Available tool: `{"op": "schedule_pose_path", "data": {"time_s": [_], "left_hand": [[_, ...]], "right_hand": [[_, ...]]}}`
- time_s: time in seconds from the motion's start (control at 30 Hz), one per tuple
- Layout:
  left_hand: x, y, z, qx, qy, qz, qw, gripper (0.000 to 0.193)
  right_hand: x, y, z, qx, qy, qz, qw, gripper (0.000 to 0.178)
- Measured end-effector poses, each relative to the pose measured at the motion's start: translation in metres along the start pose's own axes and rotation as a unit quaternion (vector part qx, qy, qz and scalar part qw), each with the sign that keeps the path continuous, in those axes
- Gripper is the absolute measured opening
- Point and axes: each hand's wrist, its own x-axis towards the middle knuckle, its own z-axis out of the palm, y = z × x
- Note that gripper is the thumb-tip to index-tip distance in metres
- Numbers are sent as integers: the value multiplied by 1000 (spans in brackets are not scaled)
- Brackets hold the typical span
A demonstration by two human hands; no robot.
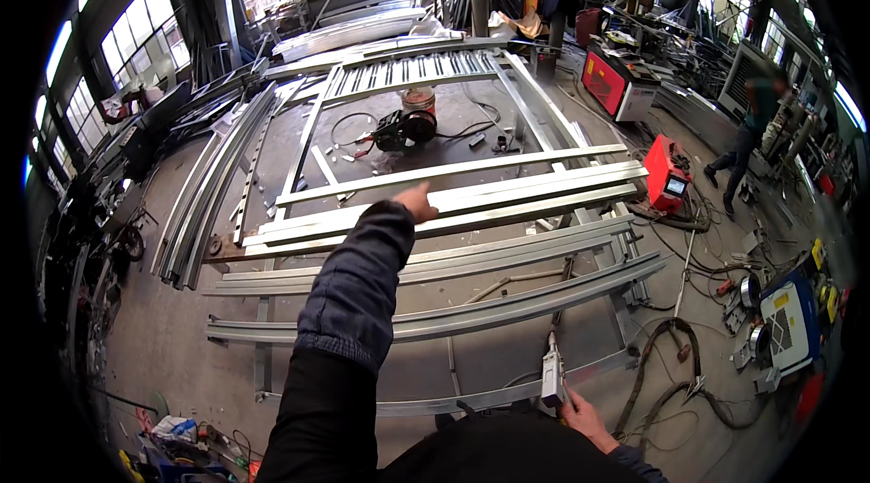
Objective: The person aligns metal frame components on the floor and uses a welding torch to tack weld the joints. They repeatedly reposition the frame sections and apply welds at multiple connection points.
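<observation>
At the bottom of the frame, right of centre, the right hand (584,417) has its fingers closed round the rear of a white handheld tool (552,376), whose narrow nose points up the frame. Just beyond it a low metal rail (417,408) crosses the lower middle, and dark hoses (697,354) loop over the floor to its right. A blue-and-white machine (788,324) lies near the right edge. Further up, grey metal channels (526,304) run across the frame, sloping up to the right. The left arm, in a dark sleeve (358,284), reaches over them to the centre, where the left hand (416,203) is at the pale metal bars (535,189); whether its fingers are spread or pressed together, or grip a bar, I cannot tell. A red machine (668,177) stands near the bars' right ends, and a stack of long profiles (213,198) lies at the left. Beyond, inside the frame of bars, a dark machine (399,131) sits on the floor in front of a bucket (419,101). Another person (757,120) stands at the upper right, and a grey gas cylinder (480,3) rises at the top centre
</observation>
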Motion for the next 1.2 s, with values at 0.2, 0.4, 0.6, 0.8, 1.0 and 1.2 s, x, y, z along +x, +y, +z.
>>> {"op": "schedule_pose_path", "data": {"time_s": [0.2, 0.4, 0.6, 0.8, 1.0, 1.2], "left_hand": [[-120, 11, 227, 15, -157, 123, 980, 81], [-214, 49, 267, 48, -31, 171, 984, 89], [-230, 52, 278, 52, -34, 115, 991, 100], [-223, 62, 268, 50, -82, 70, 993, 98], [-213, 54, 247, 17, -88, 70, 993, 92], [-167, -108, 147, -125, 140, -188, 964, 107]], "right_hand": [[-1, -11, 3, -3, -8, 22, 1000, 68], [2, 1, 6, -16, 4, 5, 1000, 69], [7, -4, 8, -14, -27, 25, 999, 67], [8, 4, 11, 29, -15, -24, 999, 67], [6, 8, 10, 12, 0, -11, 1000, 64], [7, 36, 19, 13, 15, -32, 999, 65]]}}
